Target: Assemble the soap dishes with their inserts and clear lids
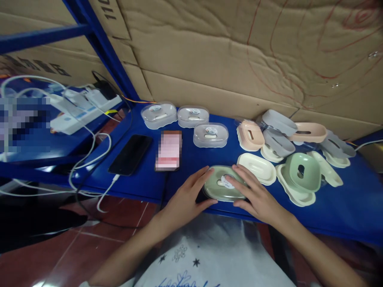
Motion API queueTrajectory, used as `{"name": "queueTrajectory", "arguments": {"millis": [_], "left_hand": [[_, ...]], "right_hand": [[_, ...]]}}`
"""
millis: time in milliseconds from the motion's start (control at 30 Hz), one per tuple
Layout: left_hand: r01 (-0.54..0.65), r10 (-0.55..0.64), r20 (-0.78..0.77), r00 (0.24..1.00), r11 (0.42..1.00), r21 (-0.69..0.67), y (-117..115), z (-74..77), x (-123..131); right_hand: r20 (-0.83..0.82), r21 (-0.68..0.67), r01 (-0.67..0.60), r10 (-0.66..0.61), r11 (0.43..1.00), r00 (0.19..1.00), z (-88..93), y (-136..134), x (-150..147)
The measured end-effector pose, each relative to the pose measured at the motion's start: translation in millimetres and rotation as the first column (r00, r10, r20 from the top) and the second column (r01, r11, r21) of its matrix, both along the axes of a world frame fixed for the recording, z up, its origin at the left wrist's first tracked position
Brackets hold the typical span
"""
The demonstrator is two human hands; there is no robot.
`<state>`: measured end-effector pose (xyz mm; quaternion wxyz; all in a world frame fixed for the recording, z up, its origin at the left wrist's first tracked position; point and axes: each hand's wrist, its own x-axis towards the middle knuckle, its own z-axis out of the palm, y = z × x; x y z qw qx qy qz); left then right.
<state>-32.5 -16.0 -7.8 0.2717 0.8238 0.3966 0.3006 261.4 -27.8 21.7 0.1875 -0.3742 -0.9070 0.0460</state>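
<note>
A green soap box with a clear lid and a round label sits on the blue table's front edge, in front of my body. My left hand grips its left end, with fingers behind and thumb in front. Around the right end closes my right hand, fingertips on the lid beside the label. Just behind my right hand lies a cream soap tray. To the right, a green slotted tray leans on a cream tray.
Three clear-lidded boxes stand at the back. Peach and grey trays pile up at the right. Two phones lie at left, a dark one with a white cable. Cardboard walls the back; a power strip is far left.
</note>
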Motion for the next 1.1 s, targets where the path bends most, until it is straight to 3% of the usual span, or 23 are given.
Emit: {"name": "queueTrajectory", "arguments": {"millis": [267, 900, 1000, 1100], "left_hand": [[0.027, -0.027, -0.024, 0.999, 1.0, 0.001, 0.1, 0.8, 0.6], [-0.012, 0.015, -0.06, 0.998, 0.999, 0.051, -1.6, -1.2, 3.2], [-0.051, 0.056, -0.042, 0.998, 0.993, 0.107, -5.5, 5.8, 0.2], [-0.118, 0.127, -0.032, 0.991, 0.974, 0.193, 5.5, 24.3, -10.8]], "right_hand": [[-0.063, -0.01, 0.057, -0.058, 0.998, 0.996, -9.4, -12.2, -2.0], [0.014, 0.123, 0.094, -0.096, 0.988, 0.995, -11.2, -14.0, -3.6], [-0.07, 0.2, 0.15, -0.138, 0.968, 0.988, -16.8, -17.1, 3.1], [-0.16, 0.226, 0.225, -0.192, 0.948, 0.968, -19.1, -19.6, 8.3]]}}
